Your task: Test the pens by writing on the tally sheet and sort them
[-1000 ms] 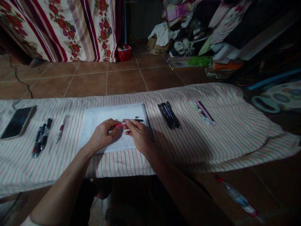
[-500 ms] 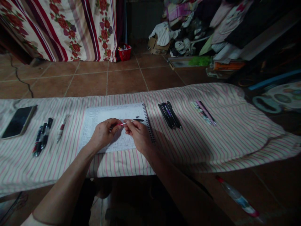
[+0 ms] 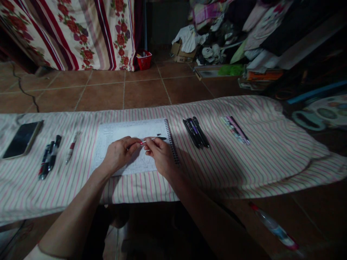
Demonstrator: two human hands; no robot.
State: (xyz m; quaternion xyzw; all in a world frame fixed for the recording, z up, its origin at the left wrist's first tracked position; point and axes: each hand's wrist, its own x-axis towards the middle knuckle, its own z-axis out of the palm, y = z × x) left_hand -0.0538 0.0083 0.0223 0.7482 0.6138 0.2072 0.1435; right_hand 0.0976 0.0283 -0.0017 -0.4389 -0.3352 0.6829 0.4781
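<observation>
Both hands meet over an open spiral notebook (image 3: 119, 131) lying on a pink-striped cloth (image 3: 244, 162). My left hand (image 3: 118, 155) is closed round the red end of a pen (image 3: 141, 143). My right hand (image 3: 159, 155) pinches the same pen's other part, whose black end (image 3: 162, 138) points right toward the spiral binding. A small dark piece (image 3: 158, 134) lies on the page just above it.
A phone (image 3: 21, 139) and a bunch of dark pens (image 3: 48, 157) lie at the left, with a single red-and-white pen (image 3: 71, 148) beside them. More dark pens (image 3: 195, 131) and pale pens (image 3: 235, 129) lie right of the notebook. A plastic bottle (image 3: 273, 227) lies on the floor.
My left hand has slid right along the pen, so less of its red shaft shows between the hands. The right hand has barely moved.
</observation>
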